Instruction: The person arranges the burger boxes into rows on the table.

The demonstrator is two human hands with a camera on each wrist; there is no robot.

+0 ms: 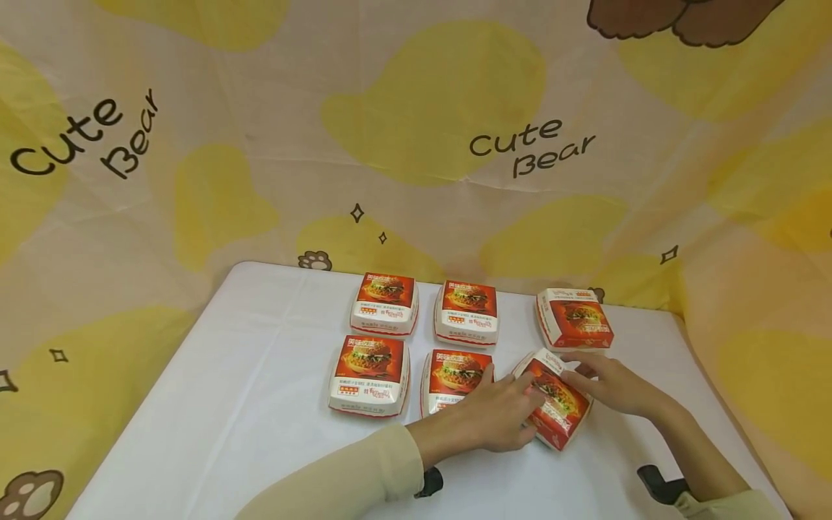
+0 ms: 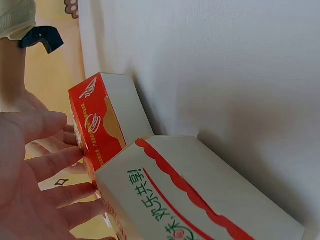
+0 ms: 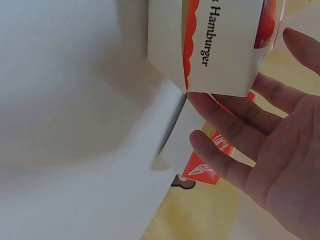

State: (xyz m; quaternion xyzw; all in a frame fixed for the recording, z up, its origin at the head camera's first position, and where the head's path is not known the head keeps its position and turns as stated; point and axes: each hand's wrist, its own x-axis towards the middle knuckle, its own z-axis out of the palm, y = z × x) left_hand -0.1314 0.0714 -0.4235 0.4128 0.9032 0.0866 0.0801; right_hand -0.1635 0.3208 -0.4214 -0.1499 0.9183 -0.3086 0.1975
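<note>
A red-and-white hamburger box (image 1: 560,401) lies turned askew at the front right, between both hands. My left hand (image 1: 510,412) reaches over its left side with fingers spread. Its fingers lie along the askew box's red side (image 2: 97,125) and the white side of the front middle box (image 2: 165,200). That front middle box (image 1: 455,372) is partly covered by the left hand. My right hand (image 1: 614,383) is at the askew box's right back corner. In the right wrist view, its loosely bent fingers (image 3: 225,122) are right at the white side printed "Hamburger" (image 3: 215,55).
Another box (image 1: 575,318) is slightly turned at the back right. Two boxes, back left (image 1: 383,303) and back middle (image 1: 466,312), stand in line, with one at front left (image 1: 370,375). A patterned "Cute Bear" cloth (image 1: 416,144) hangs behind the white table (image 1: 214,404).
</note>
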